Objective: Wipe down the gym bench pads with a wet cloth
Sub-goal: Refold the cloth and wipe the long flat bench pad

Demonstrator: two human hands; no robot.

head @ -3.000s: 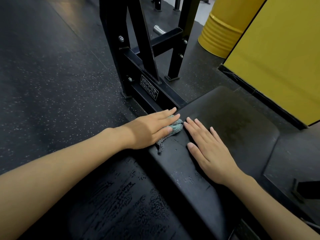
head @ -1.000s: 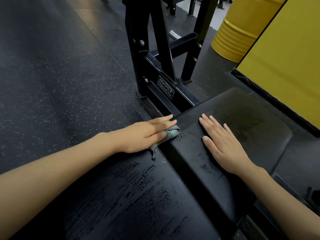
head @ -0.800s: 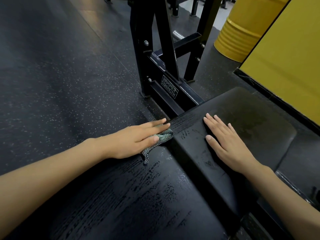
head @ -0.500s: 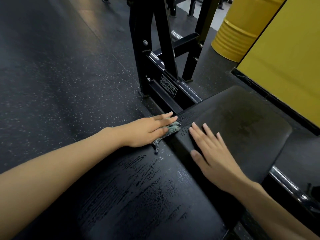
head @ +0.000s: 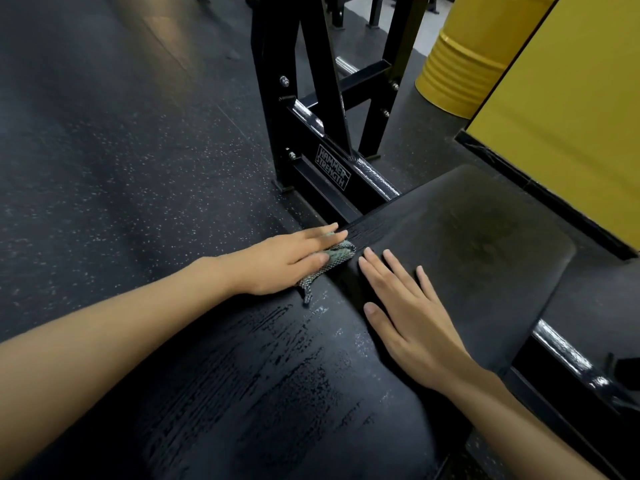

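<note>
- L hand (head: pixel 287 263) flat, fingers straight, pressing grey-green cloth (head: pixel 337 254) at the seam btw the two bench pads.
- R hand (head: pixel 412 317) spread flat on far pad (head: pixel 467 230), just beside cloth.
- Wet streaks on near pad (head: pixel 277 393).
- Black frame (head: pixel 332 168) & yellow drum (head: pixel 460 71) behind.

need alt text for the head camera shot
A person's left hand presses a grey-green cloth flat where the wet-streaked nearer pad meets the farther pad, on which the right hand rests flat. A black steel frame and a yellow drum stand behind.
</note>
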